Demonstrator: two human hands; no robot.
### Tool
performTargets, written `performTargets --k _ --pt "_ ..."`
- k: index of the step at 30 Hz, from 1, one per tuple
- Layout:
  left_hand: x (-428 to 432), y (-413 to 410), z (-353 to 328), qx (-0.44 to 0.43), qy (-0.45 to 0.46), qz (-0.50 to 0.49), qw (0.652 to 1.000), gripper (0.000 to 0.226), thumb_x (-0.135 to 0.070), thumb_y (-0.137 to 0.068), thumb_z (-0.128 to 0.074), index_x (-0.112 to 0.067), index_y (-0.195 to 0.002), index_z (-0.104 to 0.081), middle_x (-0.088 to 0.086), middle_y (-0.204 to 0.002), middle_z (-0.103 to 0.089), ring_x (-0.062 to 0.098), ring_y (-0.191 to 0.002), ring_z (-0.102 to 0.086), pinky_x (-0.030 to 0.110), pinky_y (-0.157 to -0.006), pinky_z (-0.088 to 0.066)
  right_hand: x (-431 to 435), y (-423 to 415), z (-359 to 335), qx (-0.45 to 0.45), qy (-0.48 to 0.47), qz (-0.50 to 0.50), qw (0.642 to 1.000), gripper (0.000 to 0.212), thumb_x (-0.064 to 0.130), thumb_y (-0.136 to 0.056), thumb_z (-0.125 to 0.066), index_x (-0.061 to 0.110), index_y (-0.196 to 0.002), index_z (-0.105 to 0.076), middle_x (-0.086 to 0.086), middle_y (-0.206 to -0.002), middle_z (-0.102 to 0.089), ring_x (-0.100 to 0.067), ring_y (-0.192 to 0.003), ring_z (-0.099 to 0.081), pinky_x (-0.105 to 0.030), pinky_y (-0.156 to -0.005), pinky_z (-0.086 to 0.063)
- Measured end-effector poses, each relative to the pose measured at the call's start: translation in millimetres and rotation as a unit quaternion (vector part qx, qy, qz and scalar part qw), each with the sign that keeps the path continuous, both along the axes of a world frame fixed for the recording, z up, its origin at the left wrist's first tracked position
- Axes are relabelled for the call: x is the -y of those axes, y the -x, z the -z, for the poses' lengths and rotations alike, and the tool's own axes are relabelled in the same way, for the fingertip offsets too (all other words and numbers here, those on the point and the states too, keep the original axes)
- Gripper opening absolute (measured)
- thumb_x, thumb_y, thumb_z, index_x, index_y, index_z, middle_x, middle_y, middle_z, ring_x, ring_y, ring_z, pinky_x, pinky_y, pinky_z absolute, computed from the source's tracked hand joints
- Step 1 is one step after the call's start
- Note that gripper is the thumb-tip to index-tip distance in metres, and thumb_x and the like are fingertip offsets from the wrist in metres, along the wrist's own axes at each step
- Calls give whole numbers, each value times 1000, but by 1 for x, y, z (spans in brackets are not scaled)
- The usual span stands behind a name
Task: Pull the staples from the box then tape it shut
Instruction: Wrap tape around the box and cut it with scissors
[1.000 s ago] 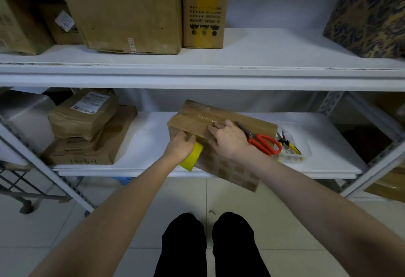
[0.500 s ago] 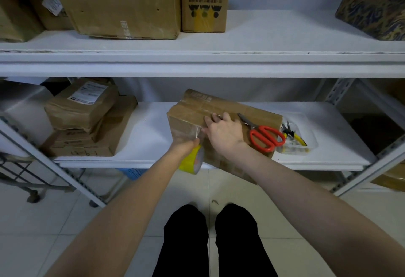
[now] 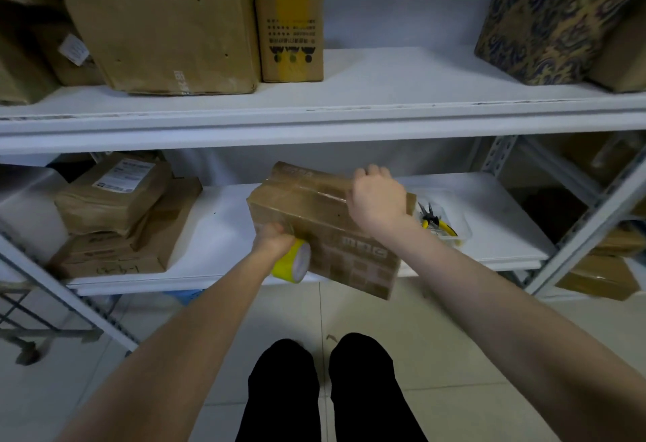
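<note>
One box point(image 3: 314, 204), one tape roll point(image 3: 292, 263), one tray point(image 3: 460, 232)

The fingertips of the right hand point(image 3: 377, 197) are hidden behind the far top edge of the box point(image 3: 314, 211). The left hand point(image 3: 274, 240) covers part of the tape roll point(image 3: 293, 261). The right wrist hides part of the pliers point(image 3: 431, 219) in the tray point(image 3: 459, 230). The box's print is too blurred to read.

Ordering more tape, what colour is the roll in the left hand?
Yellow tape roll, seen in the head view.
</note>
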State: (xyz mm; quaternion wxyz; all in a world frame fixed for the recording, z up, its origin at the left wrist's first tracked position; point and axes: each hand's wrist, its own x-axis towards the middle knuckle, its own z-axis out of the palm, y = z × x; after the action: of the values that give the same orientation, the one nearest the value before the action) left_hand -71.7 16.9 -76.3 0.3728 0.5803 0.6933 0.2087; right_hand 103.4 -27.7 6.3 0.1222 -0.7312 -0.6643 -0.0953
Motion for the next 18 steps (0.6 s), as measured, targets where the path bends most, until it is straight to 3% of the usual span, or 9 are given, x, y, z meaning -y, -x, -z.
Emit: performTargets --k 3,6,10,12,14,16,18 --pt "1 -7 -7 -28 -19 -12 999 29 -18 -92 -49 -3 -115 -59 21 -123 -59 37 -117 -53 40 -99 -44 13 -18 -12 36 133 88 987 38 36 -95 -48 13 -124 -56 -10 -125 -56 -27 -116 -52 -32 -81 -44" --pt "0 -9 -5 -33 -17 -23 999 37 -28 -94 -46 -6 -123 -55 21 -129 -56 38 -119 -52 42 -101 -43 29 -28 -18 48 215 79 972 35 34 -95 -46 24 -128 -54 -2 -113 -61 -22 -104 -59 -29 -73 -39" --pt "-9 2 11 72 41 -58 995 75 -48 -65 -59 -16 -132 -47 16 -128 -56 37 -114 -56 49 -96 -49 44 -31 -28 35 257 76 963 45 26 -99 -41 33 -143 -37 -5 -118 -59 -24 -107 -57 -34 -70 -36" --pt "-13 6 18 105 56 -73 990 76 -46 -64 -65 -16 -131 -46 14 -124 -57 35 -111 -58 50 -94 -51 42 -31 -26 51 249 64 965 44 21 -99 -39 30 -143 -38 -6 -118 -60 -25 -108 -58 -35 -70 -38" --pt "-9 6 11 83 51 -63 993 58 -33 -78 -66 -12 -129 -49 15 -127 -56 34 -115 -56 46 -98 -49 39 -31 -21 43 226 43 972 36 22 -99 -39 23 -133 -50 -6 -106 -63 -26 -100 -60 -33 -69 -40" --pt "-10 8 9 48 40 -59 996 39 -23 -87 -60 -8 -123 -55 17 -127 -57 33 -117 -54 40 -100 -47 35 -34 -17 -12 197 14 980 31 33 -97 -43 13 -107 -65 -2 -80 -58 -25 -85 -61 -30 -66 -44" --pt "-9 10 6 41 39 -53 997 33 -20 -89 -56 -7 -119 -59 16 -127 -57 30 -117 -54 30 -96 -45 28 -38 -12 -110 163 -20 980 37 46 -89 -51 13 -77 -63 0 -65 -51 -23 -75 -60 -32 -63 -46"
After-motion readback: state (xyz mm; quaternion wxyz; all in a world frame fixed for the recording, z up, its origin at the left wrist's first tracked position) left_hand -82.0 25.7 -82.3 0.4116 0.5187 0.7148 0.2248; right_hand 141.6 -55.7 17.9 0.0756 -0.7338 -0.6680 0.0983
